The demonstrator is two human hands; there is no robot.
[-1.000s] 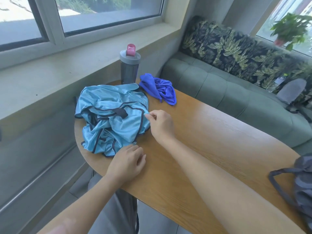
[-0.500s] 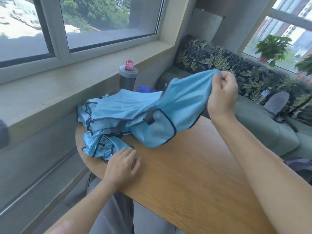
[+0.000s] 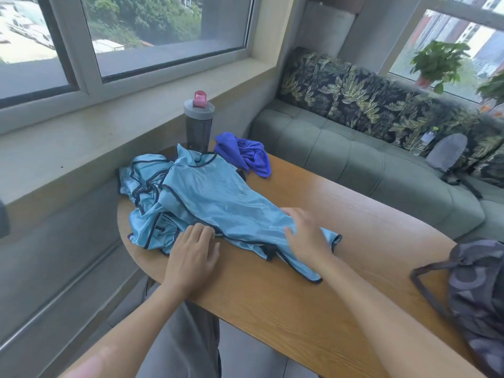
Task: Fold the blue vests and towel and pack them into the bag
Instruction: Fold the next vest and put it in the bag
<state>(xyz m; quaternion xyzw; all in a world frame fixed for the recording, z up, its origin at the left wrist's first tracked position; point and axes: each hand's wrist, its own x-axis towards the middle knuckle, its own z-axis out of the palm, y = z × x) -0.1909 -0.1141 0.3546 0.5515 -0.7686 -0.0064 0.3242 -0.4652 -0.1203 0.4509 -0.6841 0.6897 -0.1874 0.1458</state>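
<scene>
Light blue vests with dark trim lie on the wooden table (image 3: 313, 301). The top vest (image 3: 218, 197) is stretched out from the crumpled pile (image 3: 144, 197) toward the table's near right. My right hand (image 3: 305, 236) lies flat on the near end of that vest with fingers spread. My left hand (image 3: 193, 249) rests with straight fingers on the pile's near edge. A darker blue towel (image 3: 245, 156) sits bunched behind the vests. The grey patterned bag (image 3: 474, 301) lies at the table's right edge, partly cut off.
A dark bottle (image 3: 198, 124) with a grey lid and pink cap stands behind the vests by the window ledge. A green sofa (image 3: 354, 165) with leaf-print cushions runs along the far side. A potted plant (image 3: 436, 61) sits on the right sill.
My right hand lifted one vest up and to the right, then brought it down and now presses it flat on the table. My left hand stayed at the pile's near edge.
</scene>
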